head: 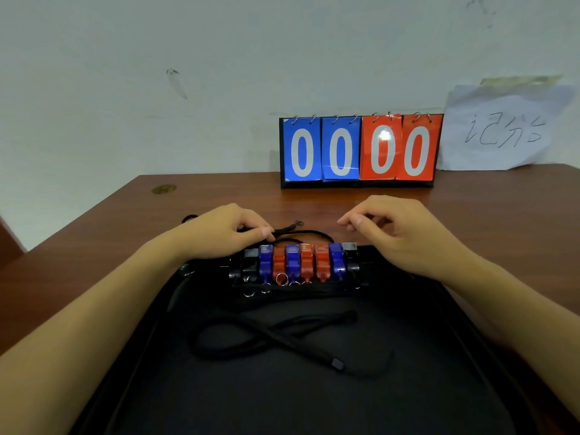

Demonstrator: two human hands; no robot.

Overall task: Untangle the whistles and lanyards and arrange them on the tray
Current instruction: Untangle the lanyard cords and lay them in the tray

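A black tray (314,403) lies on the brown table in front of me. Along its far edge stands a tight row of whistles (298,262), black, blue and red, with metal rings at their near ends. A bundle of black lanyards (273,335) lies looped on the tray's middle. Beyond the tray, a loose black lanyard (301,232) with a small metal clip stretches across the table. My left hand (226,230) pinches this lanyard near its clip end. My right hand (405,233) hovers above the tray's far right corner, fingers loosely curled and holding nothing.
A flip scoreboard (361,150) showing 00 in blue and 00 in red stands at the back of the table (502,215). A sheet of paper (502,127) with handwriting leans on the wall to its right. A small gold coin-like object (163,189) lies far left.
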